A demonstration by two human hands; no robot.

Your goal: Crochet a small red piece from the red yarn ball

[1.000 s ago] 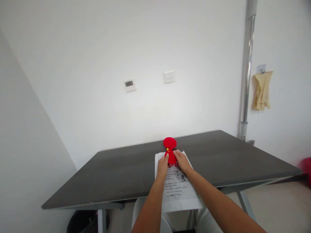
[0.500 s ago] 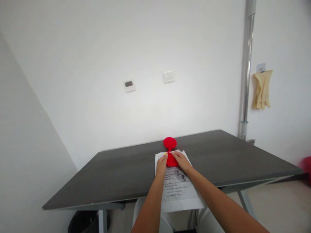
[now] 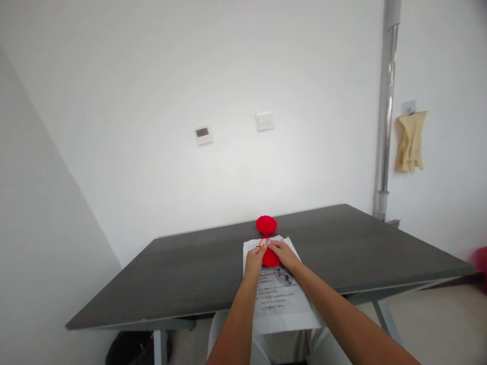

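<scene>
My left hand [image 3: 254, 261] and my right hand [image 3: 283, 253] meet over a sheet of printed paper [image 3: 279, 296], fingers closed. Between them they hold a red round piece [image 3: 271, 258], whose lower part shows below the fingertips. A small yellow bit [image 3: 261, 245] with thin red cord shows at my left fingertips; its kind is too small to tell. Just beyond the hands lies a second red round piece [image 3: 266, 224], with red cord running from it toward my fingers. The paper hangs over the table's near edge.
The dark table [image 3: 198, 274] stands against a white wall. A wall switch [image 3: 265, 121] and a small panel with a dark screen [image 3: 203, 135] are on the wall. Yellow gloves [image 3: 411, 142] hang right of a metal pipe [image 3: 388, 126]. A black bin [image 3: 129, 347] stands under the table.
My fingertips have drawn closer together over the held red piece, which has shifted slightly toward me. More of the thin red cord shows beside the yellow bit.
</scene>
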